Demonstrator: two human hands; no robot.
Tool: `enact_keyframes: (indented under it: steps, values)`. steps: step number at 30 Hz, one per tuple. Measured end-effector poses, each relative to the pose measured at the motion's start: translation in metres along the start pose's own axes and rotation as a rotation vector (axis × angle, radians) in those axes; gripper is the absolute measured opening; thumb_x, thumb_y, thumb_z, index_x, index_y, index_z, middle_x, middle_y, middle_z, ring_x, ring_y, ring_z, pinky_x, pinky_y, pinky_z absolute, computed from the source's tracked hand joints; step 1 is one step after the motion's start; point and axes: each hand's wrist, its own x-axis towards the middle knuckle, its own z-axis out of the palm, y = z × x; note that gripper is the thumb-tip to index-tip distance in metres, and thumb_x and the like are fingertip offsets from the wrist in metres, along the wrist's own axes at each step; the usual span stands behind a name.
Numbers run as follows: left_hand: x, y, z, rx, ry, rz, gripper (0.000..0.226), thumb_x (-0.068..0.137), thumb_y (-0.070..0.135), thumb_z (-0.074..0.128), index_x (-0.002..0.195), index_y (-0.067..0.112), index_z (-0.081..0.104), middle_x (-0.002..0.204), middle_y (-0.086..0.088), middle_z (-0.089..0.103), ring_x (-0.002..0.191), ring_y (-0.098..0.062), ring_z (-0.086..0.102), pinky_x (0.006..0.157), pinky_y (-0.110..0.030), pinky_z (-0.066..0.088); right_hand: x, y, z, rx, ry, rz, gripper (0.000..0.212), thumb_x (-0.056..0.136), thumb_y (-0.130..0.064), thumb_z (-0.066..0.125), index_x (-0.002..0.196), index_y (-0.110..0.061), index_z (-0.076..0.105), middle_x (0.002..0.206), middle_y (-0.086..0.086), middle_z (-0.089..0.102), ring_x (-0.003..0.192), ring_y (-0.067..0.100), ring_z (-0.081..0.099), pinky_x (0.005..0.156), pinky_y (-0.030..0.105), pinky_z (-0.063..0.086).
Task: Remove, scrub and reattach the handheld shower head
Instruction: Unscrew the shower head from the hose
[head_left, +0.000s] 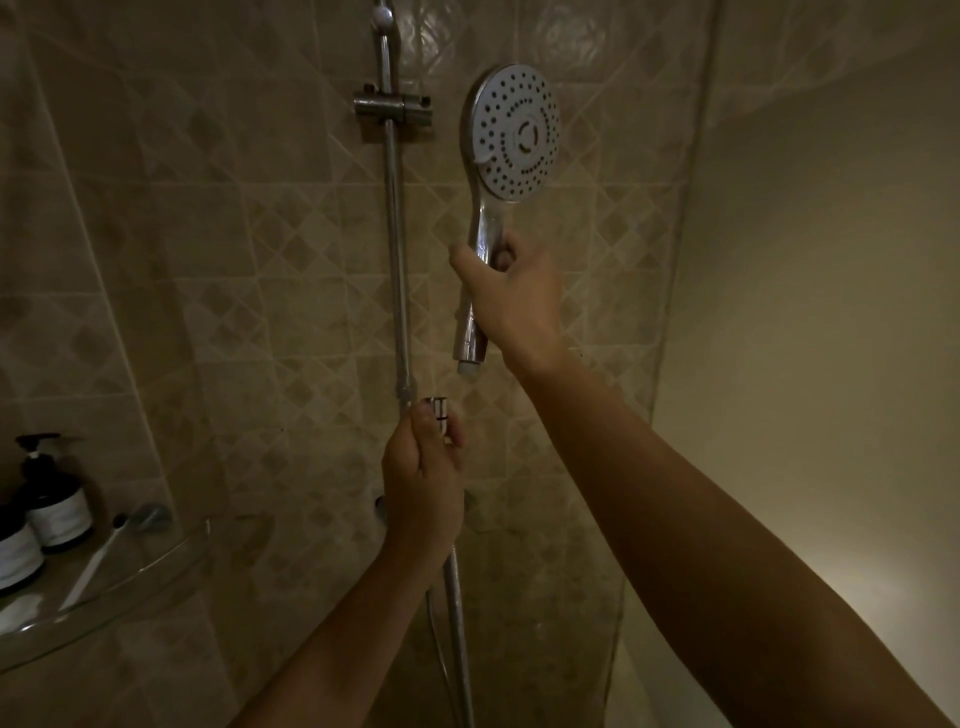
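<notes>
Your right hand (511, 296) has the shower head (514, 132) by the handle, with fingers and thumb curled round the chrome about halfway down. The head stands nearly upright with its spray face toward you. Its long axis runs top to bottom with a slight lean, so the white threaded end (467, 366) points down and a little left.

That end is free. A gap shows between it and the nut (438, 408) of the hose (457, 623), which sits just below and slightly left. Your left hand (423, 478) grips that nut from beneath, with thumb and fingers wrapped round it and the hose dropping away under the wrist.

So the head is off the hose, and well apart from the holder (393, 106) on the rail (395, 260), up and to the left. The two ends are near each other but not lined up.

For scrubbing, what looks like a brush (91, 564) lies on the glass shelf (114, 603), low on your left and nearer the left hand.
</notes>
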Motion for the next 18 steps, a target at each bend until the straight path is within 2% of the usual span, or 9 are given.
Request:
enact_keyframes:
  steps: [3, 5, 8, 9, 12, 13, 15, 17, 18]
  values:
    - [0.0, 0.001, 0.001, -0.051, -0.026, -0.007, 0.032, 0.105, 0.025, 0.035, 0.097, 0.003, 0.057, 0.091, -0.015, 0.058, 0.063, -0.007, 0.054, 0.047, -0.007, 0.04, -0.002, 0.006, -0.003, -0.011, 0.004, -0.005, 0.021, 0.088, -0.022, 0.071, 0.086, -0.002, 0.064, 0.063, 0.0, 0.055, 0.057, 0.016, 0.052, 0.059, 0.039, 0.053]
    - [0.0, 0.002, 0.002, -0.089, -0.049, -0.013, 0.032, 0.105, 0.023, 0.034, 0.099, 0.0, 0.056, 0.096, -0.019, 0.057, 0.066, -0.01, 0.054, 0.048, -0.005, 0.041, -0.004, 0.012, -0.006, -0.023, 0.006, 0.015, 0.019, 0.086, -0.021, 0.072, 0.078, -0.008, 0.061, 0.057, -0.006, 0.052, 0.053, 0.012, 0.05, 0.055, 0.035, 0.049]
    - [-0.001, 0.004, 0.002, -0.122, -0.081, -0.046, 0.029, 0.105, 0.022, 0.035, 0.095, 0.005, 0.056, 0.102, -0.022, 0.057, 0.076, -0.014, 0.057, 0.049, -0.005, 0.042, -0.006, 0.023, -0.013, -0.04, -0.002, 0.037, 0.022, 0.085, -0.021, 0.072, 0.078, -0.002, 0.063, 0.056, -0.005, 0.052, 0.052, 0.009, 0.049, 0.052, 0.031, 0.046]
    - [-0.001, 0.004, 0.002, -0.114, -0.089, -0.049, 0.029, 0.105, 0.023, 0.036, 0.094, 0.006, 0.057, 0.101, -0.02, 0.058, 0.079, -0.014, 0.057, 0.049, -0.005, 0.042, -0.006, 0.026, -0.016, -0.053, -0.01, 0.042, 0.023, 0.085, -0.022, 0.072, 0.077, -0.002, 0.063, 0.057, -0.005, 0.053, 0.052, 0.008, 0.049, 0.052, 0.029, 0.044]
    - [0.002, 0.005, 0.005, -0.078, -0.113, -0.031, 0.029, 0.104, 0.024, 0.038, 0.094, 0.005, 0.057, 0.091, -0.012, 0.059, 0.073, -0.008, 0.057, 0.049, -0.006, 0.041, -0.006, 0.035, -0.027, -0.076, -0.003, 0.051, 0.026, 0.085, -0.023, 0.072, 0.066, -0.016, 0.055, 0.052, -0.012, 0.048, 0.047, 0.002, 0.044, 0.048, 0.019, 0.04]
    - [0.004, 0.006, 0.006, -0.074, -0.123, -0.02, 0.03, 0.104, 0.024, 0.039, 0.095, 0.001, 0.057, 0.086, -0.011, 0.057, 0.066, -0.005, 0.055, 0.048, -0.006, 0.04, -0.006, 0.036, -0.031, -0.082, 0.006, 0.055, 0.028, 0.084, -0.023, 0.072, 0.065, -0.018, 0.053, 0.052, -0.012, 0.047, 0.046, 0.002, 0.043, 0.047, 0.019, 0.041]
    - [0.008, 0.008, 0.01, -0.071, -0.145, 0.002, 0.035, 0.104, 0.025, 0.04, 0.096, -0.006, 0.054, 0.076, -0.014, 0.05, 0.05, -0.002, 0.045, 0.042, -0.009, 0.036, -0.004, 0.038, -0.039, -0.08, 0.015, 0.066, 0.027, 0.084, -0.023, 0.073, 0.066, -0.017, 0.054, 0.055, -0.006, 0.05, 0.05, 0.008, 0.048, 0.049, 0.033, 0.048]
    - [0.012, 0.01, 0.013, -0.085, -0.158, -0.001, 0.035, 0.103, 0.028, 0.041, 0.095, -0.002, 0.057, 0.073, -0.011, 0.053, 0.039, -0.001, 0.037, 0.035, -0.013, 0.029, -0.003, 0.039, -0.047, -0.075, 0.01, 0.072, 0.027, 0.085, -0.023, 0.072, 0.068, -0.012, 0.055, 0.06, 0.004, 0.053, 0.056, 0.023, 0.052, 0.054, 0.046, 0.053]
    - [0.014, 0.011, 0.015, -0.104, -0.174, -0.001, 0.034, 0.103, 0.03, 0.04, 0.095, 0.004, 0.06, 0.071, -0.006, 0.056, 0.037, -0.001, 0.035, 0.032, -0.015, 0.026, -0.002, 0.039, -0.051, -0.079, 0.013, 0.069, 0.028, 0.085, -0.024, 0.072, 0.068, -0.012, 0.054, 0.059, 0.004, 0.051, 0.056, 0.024, 0.051, 0.055, 0.045, 0.052]
